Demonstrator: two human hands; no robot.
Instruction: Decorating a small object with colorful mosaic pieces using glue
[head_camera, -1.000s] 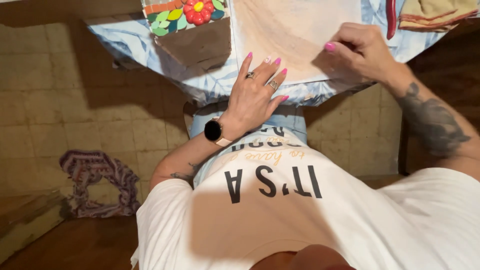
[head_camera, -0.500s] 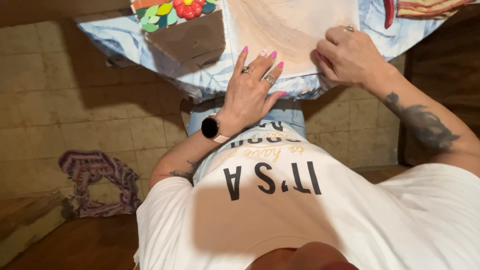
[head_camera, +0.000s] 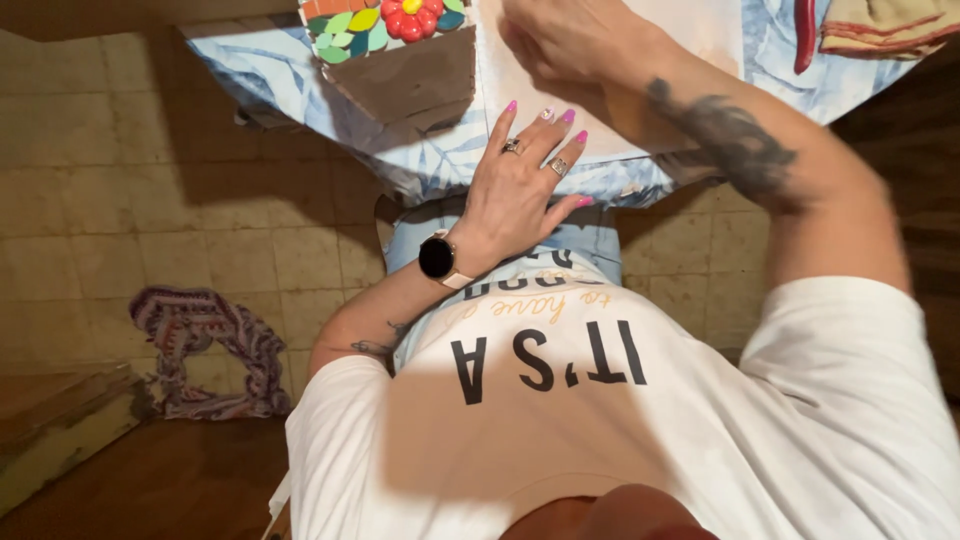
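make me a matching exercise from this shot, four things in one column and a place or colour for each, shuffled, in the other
Things:
1. left hand
2. right hand
3. smartwatch
4. mosaic flower

Places or colours:
A. red with green leaves
B. black face, on the wrist
C. flat on the pale sheet, fingers spread
D. top of the sheet, fingers curled

Pairs: 1-C, 2-D, 3-B, 4-A

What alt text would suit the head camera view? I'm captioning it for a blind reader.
Seen from above, a person's left hand lies flat on a pale sheet over a blue leaf-print tablecloth, while the right hand presses the sheet farther up. A colourful flower mosaic piece sits beside it; a crocheted rug lies on the tiled floor.
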